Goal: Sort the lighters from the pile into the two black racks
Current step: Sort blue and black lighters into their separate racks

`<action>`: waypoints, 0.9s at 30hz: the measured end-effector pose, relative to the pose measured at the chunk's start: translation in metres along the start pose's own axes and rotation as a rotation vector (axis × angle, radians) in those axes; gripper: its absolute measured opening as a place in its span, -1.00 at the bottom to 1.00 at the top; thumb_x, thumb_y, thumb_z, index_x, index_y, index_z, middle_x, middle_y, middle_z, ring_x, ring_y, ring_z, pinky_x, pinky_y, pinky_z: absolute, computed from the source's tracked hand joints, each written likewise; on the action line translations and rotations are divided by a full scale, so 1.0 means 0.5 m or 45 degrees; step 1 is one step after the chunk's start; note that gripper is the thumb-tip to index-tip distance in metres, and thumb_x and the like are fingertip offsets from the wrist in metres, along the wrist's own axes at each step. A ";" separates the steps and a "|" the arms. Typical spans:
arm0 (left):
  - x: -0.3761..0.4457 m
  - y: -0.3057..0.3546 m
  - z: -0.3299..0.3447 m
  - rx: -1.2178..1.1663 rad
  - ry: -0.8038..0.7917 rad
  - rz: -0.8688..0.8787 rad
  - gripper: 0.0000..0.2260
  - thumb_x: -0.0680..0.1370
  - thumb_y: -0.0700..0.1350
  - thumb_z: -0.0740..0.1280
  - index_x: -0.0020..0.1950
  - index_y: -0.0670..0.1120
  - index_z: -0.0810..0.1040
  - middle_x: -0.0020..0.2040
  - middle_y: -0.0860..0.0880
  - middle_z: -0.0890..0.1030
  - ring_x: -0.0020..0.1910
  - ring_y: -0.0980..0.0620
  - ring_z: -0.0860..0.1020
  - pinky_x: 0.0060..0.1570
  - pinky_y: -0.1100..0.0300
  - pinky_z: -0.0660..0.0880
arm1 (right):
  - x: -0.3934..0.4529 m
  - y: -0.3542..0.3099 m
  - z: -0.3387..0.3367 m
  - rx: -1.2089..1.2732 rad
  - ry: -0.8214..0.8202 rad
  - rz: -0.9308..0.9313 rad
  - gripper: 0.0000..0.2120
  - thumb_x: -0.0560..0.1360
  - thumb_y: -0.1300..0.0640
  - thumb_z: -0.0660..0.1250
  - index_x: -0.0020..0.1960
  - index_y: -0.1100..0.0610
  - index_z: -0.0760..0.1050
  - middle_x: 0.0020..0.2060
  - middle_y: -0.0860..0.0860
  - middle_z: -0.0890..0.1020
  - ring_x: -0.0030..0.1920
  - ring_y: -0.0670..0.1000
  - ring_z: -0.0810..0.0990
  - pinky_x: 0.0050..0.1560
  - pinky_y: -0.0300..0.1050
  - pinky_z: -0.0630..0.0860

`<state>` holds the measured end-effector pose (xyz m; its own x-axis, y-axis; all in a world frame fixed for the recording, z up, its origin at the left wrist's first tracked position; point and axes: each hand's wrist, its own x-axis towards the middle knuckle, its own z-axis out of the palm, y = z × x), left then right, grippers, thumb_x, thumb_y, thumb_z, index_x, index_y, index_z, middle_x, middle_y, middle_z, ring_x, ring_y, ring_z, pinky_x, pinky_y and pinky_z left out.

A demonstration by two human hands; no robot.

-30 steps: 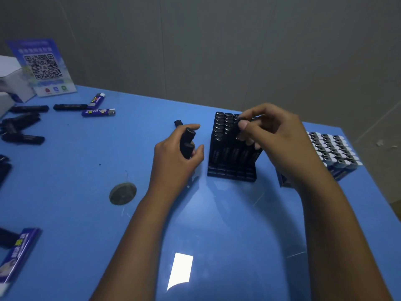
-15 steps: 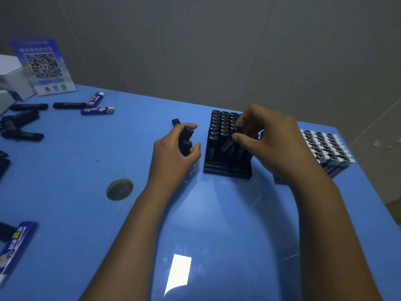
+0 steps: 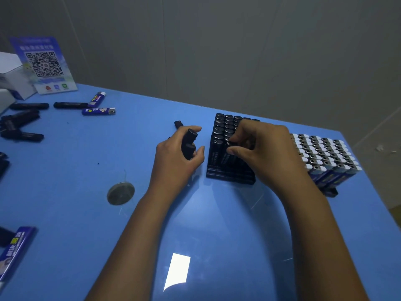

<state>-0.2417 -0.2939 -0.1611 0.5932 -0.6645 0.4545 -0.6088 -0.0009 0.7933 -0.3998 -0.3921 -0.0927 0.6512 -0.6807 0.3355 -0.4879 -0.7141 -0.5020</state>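
The right hand (image 3: 267, 153) has come down onto the near row of the black rack (image 3: 230, 168), thumb and fingertips pinched on a black lighter (image 3: 230, 146) that a second ago was held higher above the slots; it now looks nearly seated. The left hand (image 3: 180, 161) still grips a few spare black lighters (image 3: 189, 142) just beside the rack, curled round them (the exact count is hidden). So one more slot is about filled. The second rack (image 3: 325, 157), packed with white-capped lighters, stands behind the right wrist. The loose pile (image 3: 19, 124) still lies well apart at the counter's (image 3: 86, 213) left edge.
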 end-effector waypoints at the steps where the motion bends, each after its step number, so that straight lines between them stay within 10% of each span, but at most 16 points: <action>1: 0.000 0.000 0.000 -0.004 -0.002 -0.002 -0.68 0.47 -0.16 0.48 0.21 0.00 0.59 -0.16 0.06 0.61 -0.21 0.17 0.55 -0.07 0.39 0.44 | 0.001 -0.001 0.000 -0.021 0.001 -0.004 -0.83 0.38 0.13 0.58 -0.18 0.02 0.58 -0.36 -0.20 0.54 -0.30 -0.22 0.50 -0.27 -0.28 0.36; 12: 0.000 0.003 0.003 0.012 -0.023 0.023 -0.68 0.48 -0.14 0.47 0.21 0.02 0.58 -0.23 0.18 0.54 -0.23 0.18 0.52 -0.06 0.35 0.44 | 0.004 -0.003 0.010 -0.045 0.026 0.047 -0.86 0.41 0.15 0.56 -0.15 0.01 0.61 -0.36 -0.27 0.52 -0.28 -0.28 0.50 -0.26 -0.44 0.34; 27: 0.001 0.001 0.005 0.018 -0.021 0.043 -0.69 0.48 -0.14 0.48 0.21 0.03 0.58 -0.24 0.18 0.54 -0.23 0.17 0.53 -0.06 0.35 0.44 | 0.007 -0.017 0.009 -0.138 -0.067 0.030 -0.90 0.43 0.20 0.53 -0.13 0.07 0.63 -0.27 -0.13 0.57 -0.19 -0.04 0.57 -0.10 -0.11 0.51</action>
<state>-0.2430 -0.2960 -0.1616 0.5633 -0.6765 0.4743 -0.6359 0.0115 0.7717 -0.3905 -0.3876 -0.0909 0.6673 -0.6898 0.2807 -0.5614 -0.7136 -0.4191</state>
